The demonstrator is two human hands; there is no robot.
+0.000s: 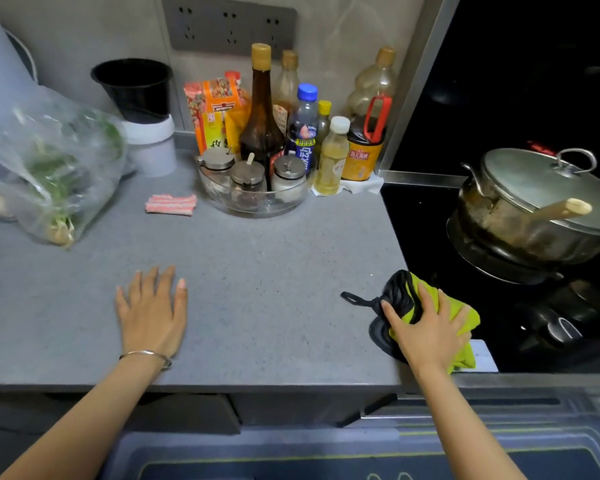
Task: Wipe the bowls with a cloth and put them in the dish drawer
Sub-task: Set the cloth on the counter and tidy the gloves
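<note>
A green and black cloth (409,299) lies bunched at the right edge of the grey counter (257,271), beside the stove. My right hand (426,327) lies on top of it, fingers spread and slightly curled over the fabric. My left hand (151,306) rests flat on the bare counter, fingers straight, holding nothing. A clear glass bowl (257,202) at the back of the counter holds three lidded seasoning jars. No drawer front is plainly open below the counter edge.
Bottles and packets (291,126) crowd the back wall. A plastic bag of greens (49,168) lies at the left, a small striped rag (170,204) near the glass bowl. A lidded pot (541,202) sits on the black stove to the right. A mat covers the floor below.
</note>
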